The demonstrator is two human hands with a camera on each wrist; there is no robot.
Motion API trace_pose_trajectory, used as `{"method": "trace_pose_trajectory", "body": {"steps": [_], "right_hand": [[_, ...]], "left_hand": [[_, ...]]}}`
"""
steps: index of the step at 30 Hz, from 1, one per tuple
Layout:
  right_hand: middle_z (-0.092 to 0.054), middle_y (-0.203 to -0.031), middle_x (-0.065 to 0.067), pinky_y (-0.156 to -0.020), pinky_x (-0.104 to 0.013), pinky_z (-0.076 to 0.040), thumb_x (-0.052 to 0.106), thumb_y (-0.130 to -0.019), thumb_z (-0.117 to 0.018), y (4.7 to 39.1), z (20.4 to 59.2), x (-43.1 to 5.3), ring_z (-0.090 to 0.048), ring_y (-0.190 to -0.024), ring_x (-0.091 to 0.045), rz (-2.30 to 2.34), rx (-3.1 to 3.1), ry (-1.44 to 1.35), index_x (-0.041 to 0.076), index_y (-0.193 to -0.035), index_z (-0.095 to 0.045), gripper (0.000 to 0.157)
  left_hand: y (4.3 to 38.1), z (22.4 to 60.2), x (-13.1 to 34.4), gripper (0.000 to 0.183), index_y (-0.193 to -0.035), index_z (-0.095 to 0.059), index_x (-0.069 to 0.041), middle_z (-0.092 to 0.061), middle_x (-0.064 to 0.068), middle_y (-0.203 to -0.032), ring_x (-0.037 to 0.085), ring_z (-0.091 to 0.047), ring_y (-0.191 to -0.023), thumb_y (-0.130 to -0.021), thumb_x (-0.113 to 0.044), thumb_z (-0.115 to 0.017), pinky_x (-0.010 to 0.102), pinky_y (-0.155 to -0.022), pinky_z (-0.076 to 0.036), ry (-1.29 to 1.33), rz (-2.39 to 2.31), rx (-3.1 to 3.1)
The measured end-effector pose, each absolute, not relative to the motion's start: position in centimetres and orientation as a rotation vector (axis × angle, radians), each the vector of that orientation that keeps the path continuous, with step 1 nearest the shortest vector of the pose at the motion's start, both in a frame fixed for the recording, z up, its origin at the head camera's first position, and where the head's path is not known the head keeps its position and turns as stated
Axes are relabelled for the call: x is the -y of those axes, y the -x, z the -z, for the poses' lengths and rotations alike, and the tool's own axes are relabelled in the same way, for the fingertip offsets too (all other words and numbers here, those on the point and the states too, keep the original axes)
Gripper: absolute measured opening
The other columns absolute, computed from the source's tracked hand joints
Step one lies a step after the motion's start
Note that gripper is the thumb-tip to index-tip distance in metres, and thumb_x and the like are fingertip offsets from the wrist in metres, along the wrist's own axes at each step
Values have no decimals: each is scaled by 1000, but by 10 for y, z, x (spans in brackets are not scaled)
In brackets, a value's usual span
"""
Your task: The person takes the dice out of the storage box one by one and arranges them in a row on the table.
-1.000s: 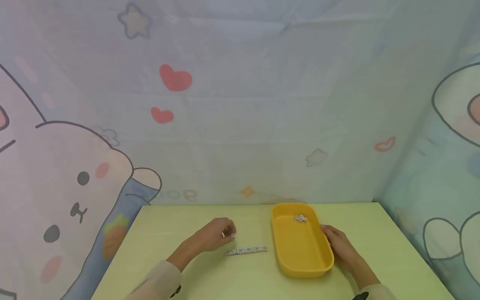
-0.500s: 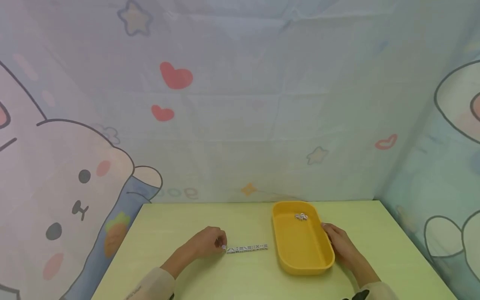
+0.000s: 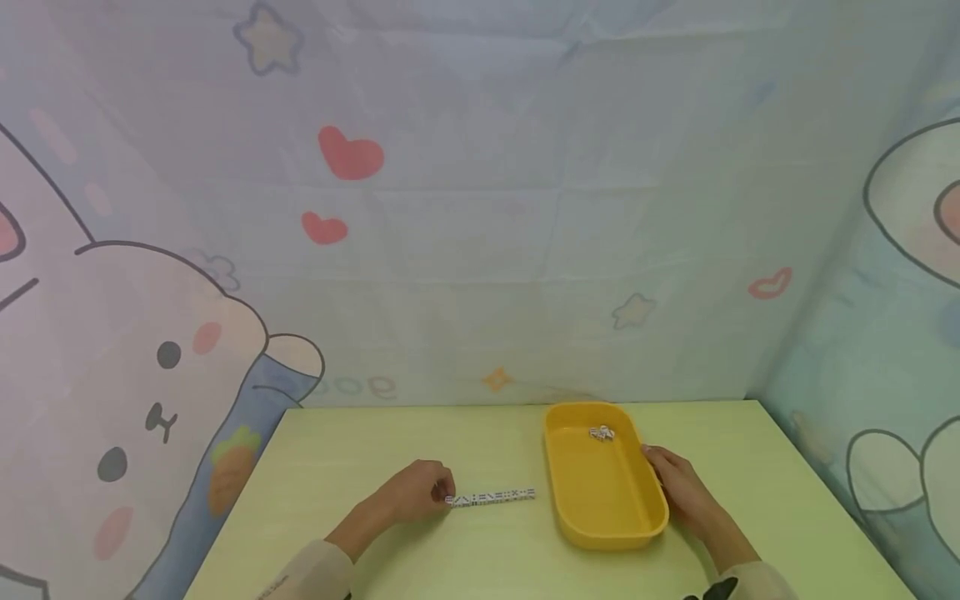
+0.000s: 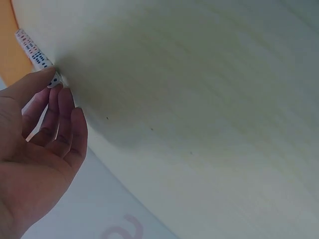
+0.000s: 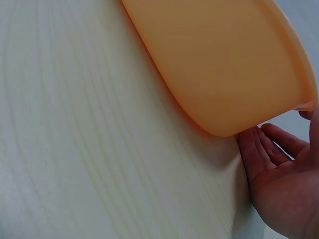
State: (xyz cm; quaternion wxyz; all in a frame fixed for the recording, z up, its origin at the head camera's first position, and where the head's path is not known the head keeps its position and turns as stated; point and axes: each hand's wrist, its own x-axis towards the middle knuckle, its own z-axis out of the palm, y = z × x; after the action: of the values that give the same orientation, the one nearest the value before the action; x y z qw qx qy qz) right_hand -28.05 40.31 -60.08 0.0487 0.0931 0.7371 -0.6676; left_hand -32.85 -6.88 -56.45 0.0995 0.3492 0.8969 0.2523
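The left hand pinches a small white die between thumb and fingers, at the left end of a straight row of dice. The fingertips partly cover that end, so whether the die touches its neighbour cannot be told. The right hand grips the right side of a yellow tray, thumb at the rim and fingers against the outside wall; the tray hides part of the grasp.

The row runs left to right, its right end just beside the tray's left wall but apart from it. The tray stands between the row and the right hand, its long sides running from near to far. A few loose dice lie clustered in its far end, behind a long stretch of bare tray floor; their number is too small to make out.

Beneath everything is a pale yellow-green worktop, with a few dark specks near the left hand. Light sleeves reach in from the near edge. At the far edge rises a cloth backdrop, printed with red hearts and, on the left, a large white rabbit.
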Motion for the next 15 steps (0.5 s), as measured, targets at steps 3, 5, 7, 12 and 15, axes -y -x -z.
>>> {"method": "trace_pose_trajectory", "body": {"steps": [3,5,7,12,15], "right_hand": [[-62,-137,-20,-87,-34,-60,51,-112,-47,280,600,-403,-67,-108,-19,2046,-2240,-286,-6,-154,-43,71],[-62,-137,-20,-87,-34,-60,52,-112,-47,280,600,-403,-67,-108,-19,2049,-2239,-285,-6,-155,-42,72],[-62,-138,-20,-87,-34,-60,53,-111,-47,280,601,-403,-67,-109,-19,2052,-2234,-285,-6,-155,-42,73],[-62,-138,-19,-88,-34,-60,49,-113,-46,281,600,-403,-67,-109,-19,2047,-2232,-292,-5,-155,-42,69],[-62,-137,-19,-87,-34,-60,47,-114,-45,280,600,-402,-67,-107,-20,2045,-2229,-294,-5,-154,-43,65]], "left_hand": [[327,565,69,14,-95,-72,-11,-65,-4,-94,7,-60,-85,-91,-3,-82,27,-76,-56,-1035,-760,-2649],[327,565,69,14,-96,-72,-11,-65,-4,-95,7,-60,-85,-90,-4,-82,27,-76,-55,-1033,-761,-2648],[327,565,70,14,-97,-71,-11,-65,-3,-95,7,-60,-85,-91,-4,-82,27,-76,-55,-1031,-762,-2643],[327,566,70,14,-99,-71,-12,-65,-3,-98,8,-60,-88,-92,-7,-82,28,-79,-56,-1000,-783,-2614],[326,564,72,17,-102,-71,-11,-65,-3,-101,10,-60,-91,-91,-11,-84,29,-82,-55,-960,-802,-2576]]}}
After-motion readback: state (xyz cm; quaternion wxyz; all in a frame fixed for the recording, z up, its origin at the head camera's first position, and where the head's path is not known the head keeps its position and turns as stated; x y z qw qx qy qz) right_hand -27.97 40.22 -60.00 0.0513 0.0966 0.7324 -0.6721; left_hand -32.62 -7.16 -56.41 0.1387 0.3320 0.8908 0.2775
